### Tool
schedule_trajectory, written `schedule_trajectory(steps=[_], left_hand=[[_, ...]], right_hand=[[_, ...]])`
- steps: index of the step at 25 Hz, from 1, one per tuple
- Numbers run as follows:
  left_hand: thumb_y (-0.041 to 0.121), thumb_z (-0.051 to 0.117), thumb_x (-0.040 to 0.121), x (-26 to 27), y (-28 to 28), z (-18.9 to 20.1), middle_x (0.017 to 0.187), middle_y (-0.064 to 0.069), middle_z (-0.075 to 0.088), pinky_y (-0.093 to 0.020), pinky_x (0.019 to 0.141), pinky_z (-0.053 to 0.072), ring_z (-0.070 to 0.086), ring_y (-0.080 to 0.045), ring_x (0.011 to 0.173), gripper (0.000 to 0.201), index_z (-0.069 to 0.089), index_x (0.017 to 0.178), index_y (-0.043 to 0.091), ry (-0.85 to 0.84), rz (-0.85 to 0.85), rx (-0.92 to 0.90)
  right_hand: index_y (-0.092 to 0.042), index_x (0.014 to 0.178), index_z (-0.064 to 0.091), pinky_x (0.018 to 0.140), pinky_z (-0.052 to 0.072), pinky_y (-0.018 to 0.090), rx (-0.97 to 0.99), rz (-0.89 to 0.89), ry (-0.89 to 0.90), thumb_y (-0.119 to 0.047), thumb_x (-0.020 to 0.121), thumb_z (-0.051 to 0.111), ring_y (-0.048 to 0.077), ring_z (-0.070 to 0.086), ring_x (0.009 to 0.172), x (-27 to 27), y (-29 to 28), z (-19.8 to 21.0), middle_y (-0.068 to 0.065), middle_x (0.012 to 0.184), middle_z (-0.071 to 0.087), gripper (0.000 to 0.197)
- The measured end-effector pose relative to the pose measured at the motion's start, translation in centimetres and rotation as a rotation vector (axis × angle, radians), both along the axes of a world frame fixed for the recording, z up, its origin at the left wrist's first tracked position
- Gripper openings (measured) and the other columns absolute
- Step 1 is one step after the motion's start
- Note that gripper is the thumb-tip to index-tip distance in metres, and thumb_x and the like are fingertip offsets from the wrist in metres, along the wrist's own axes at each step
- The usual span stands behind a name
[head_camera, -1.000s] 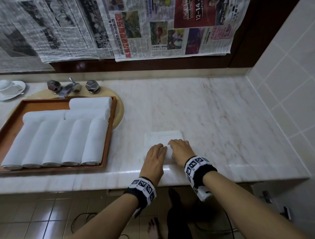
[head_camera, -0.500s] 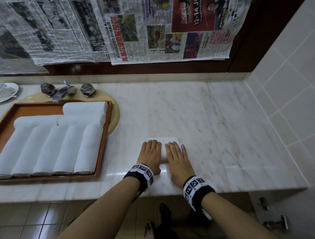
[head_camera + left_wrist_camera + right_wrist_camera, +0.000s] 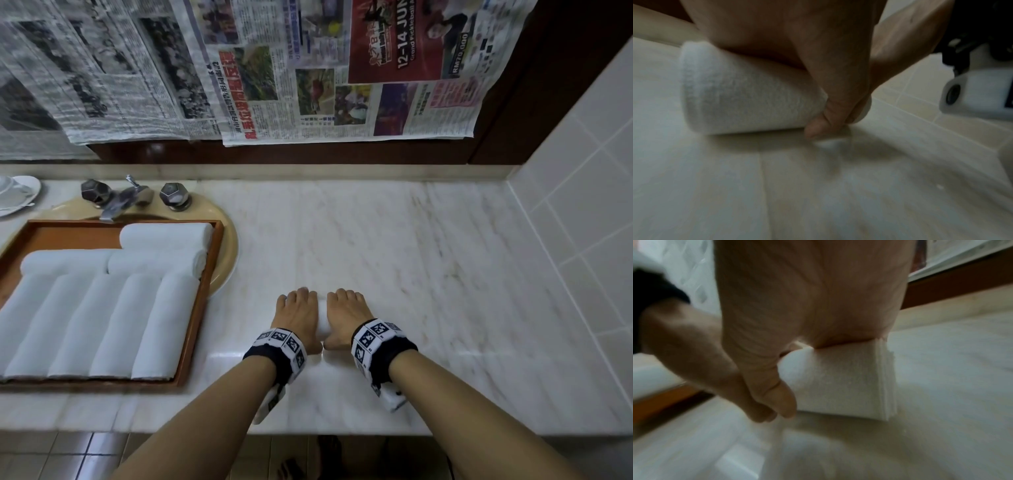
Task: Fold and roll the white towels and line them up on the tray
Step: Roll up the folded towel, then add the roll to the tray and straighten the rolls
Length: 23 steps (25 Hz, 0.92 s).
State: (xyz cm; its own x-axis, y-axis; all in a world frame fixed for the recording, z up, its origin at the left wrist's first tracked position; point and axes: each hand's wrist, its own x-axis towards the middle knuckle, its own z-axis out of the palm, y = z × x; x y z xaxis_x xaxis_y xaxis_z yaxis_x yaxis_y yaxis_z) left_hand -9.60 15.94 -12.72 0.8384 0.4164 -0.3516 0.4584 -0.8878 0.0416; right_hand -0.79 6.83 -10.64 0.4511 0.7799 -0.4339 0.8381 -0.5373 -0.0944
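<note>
A white towel [image 3: 323,327], rolled into a short cylinder, lies on the marble counter [image 3: 394,257] under both hands. My left hand [image 3: 305,320] and right hand [image 3: 337,318] sit side by side on it, fingers curled over its far side and thumbs against its near side. In the left wrist view the roll's [image 3: 748,97] left end sticks out past the palm. The right wrist view shows its [image 3: 838,382] layered right end. Left of the hands, a brown tray [image 3: 199,308] holds several rolled white towels [image 3: 102,322] in rows.
The tray lies over a beige sink [image 3: 227,253] with a chrome tap [image 3: 120,200] behind it. A white cup and saucer [image 3: 13,195] stand at the far left. Newspapers [image 3: 308,85] hang above the counter. A tiled wall [image 3: 582,240] bounds the right side.
The flat part of the towel beyond my hands has been rolled up. Both hands moved away from me over it, and their fingers now curl round the roll.
</note>
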Motion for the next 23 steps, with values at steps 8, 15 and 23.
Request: schedule_trajectory(steps=[8, 15, 23], left_hand=[[0.064, 0.075, 0.060, 1.0, 0.9, 1.3, 0.118, 0.003, 0.055, -0.047, 0.100, 0.031, 0.049, -0.020, 0.115, 0.088, 0.041, 0.130, 0.025, 0.107, 0.049, -0.130], [0.043, 0.071, 0.068, -1.4, 5.1, 6.1, 0.109, 0.005, 0.053, -0.046, 0.099, 0.031, 0.055, -0.018, 0.101, 0.046, 0.056, 0.107, 0.025, -0.020, -0.062, 0.026], [0.044, 0.062, 0.072, -10.5, 20.0, 12.9, 0.103, 0.003, 0.064, -0.042, 0.090, 0.034, 0.060, -0.023, 0.099, 0.042, 0.052, 0.108, 0.025, -0.070, 0.080, 0.075]], right_hand=[[-0.016, 0.122, 0.049, 0.094, 0.041, 0.038, -0.079, -0.086, 0.158, -0.055, 0.054, 0.085, 0.022, 0.056, 0.110, 1.3, 0.4, 0.7, 0.000, 0.115, 0.059, 0.086], [-0.018, 0.103, 0.056, 0.067, 0.043, 0.030, 0.121, -0.131, 0.134, -0.049, 0.057, 0.082, 0.021, 0.054, 0.084, -1.3, 3.0, 5.0, 0.000, 0.104, 0.051, 0.061], [-0.031, 0.139, 0.034, 0.091, 0.046, 0.039, 0.628, -0.204, 0.351, -0.048, 0.063, 0.067, 0.014, 0.043, 0.117, -8.7, 14.1, 8.8, -0.010, 0.132, 0.034, 0.085]])
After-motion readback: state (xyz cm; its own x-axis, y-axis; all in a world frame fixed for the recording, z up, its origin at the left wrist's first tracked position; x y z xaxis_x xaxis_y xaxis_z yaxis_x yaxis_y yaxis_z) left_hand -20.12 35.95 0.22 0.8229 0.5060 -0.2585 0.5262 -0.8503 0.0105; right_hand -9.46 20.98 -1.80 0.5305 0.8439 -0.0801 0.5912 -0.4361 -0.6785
